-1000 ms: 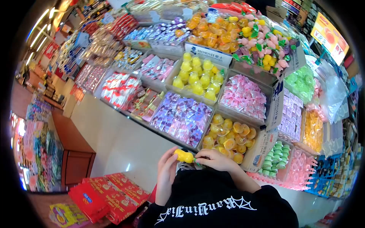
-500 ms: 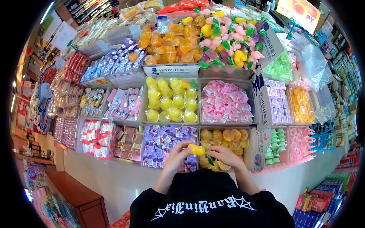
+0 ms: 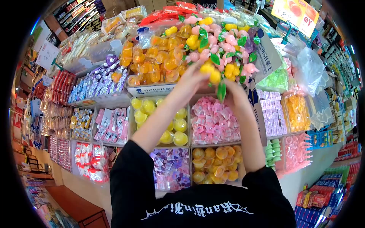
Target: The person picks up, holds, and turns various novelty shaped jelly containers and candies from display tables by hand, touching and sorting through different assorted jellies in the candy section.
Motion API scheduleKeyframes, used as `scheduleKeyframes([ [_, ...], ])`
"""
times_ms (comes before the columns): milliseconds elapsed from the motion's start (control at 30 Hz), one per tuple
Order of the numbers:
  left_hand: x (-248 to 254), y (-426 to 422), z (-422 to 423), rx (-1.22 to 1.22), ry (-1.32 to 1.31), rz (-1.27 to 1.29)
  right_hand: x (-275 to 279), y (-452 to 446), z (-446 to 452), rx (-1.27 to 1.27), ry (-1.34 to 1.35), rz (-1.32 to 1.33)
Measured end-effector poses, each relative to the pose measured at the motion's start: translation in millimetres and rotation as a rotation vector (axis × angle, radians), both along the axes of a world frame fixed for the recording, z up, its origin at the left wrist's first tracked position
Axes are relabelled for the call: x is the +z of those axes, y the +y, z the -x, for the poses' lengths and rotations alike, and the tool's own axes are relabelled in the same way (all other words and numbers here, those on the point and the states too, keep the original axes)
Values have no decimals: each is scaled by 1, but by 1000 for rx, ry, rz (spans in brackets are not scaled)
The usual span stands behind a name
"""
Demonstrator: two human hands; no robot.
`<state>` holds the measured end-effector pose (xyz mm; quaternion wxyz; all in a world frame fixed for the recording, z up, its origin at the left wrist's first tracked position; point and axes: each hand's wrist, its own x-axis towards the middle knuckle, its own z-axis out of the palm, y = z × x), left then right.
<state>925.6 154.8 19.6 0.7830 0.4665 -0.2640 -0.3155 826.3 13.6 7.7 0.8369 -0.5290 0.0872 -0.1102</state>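
A yellow gourd-shaped item [image 3: 211,73] with a green leaf [image 3: 221,91] hangs between my two hands. My left hand [image 3: 194,78] is closed on its yellow upper end. Beside the leaf, my right hand [image 3: 232,93] has bent fingers, partly hidden, and what it grips is unclear. Both hands are over the near edge of a pile of pink and yellow fruit-shaped pieces with green leaves [image 3: 228,38]. Below them lies a bin of pink wrapped sweets [image 3: 215,121].
Orange jelly cups [image 3: 159,62] fill a bin at the left. Yellow cups [image 3: 166,136] and more orange cups [image 3: 216,165] sit nearer. A cardboard panel [image 3: 266,57] stands right of the fruit pile, with a price sign [image 3: 295,15] behind it.
Both hands have moved from near my body forward to the fruit-shaped pile, taking the yellow item along. The view has also shifted to face the display more squarely.
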Motion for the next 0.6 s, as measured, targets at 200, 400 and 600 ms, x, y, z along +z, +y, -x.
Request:
scheduleKeyframes([
  [200,28,-132,-101,370,-417,-43,57,-59,-146,-234,-151,397],
  [400,-9,-106,-93,289,-386,-250,-3,-83,-197,-83,54,574],
  [600,-53,-32,-119,120,-663,-483,-36,-52,-152,-168,-77,652],
])
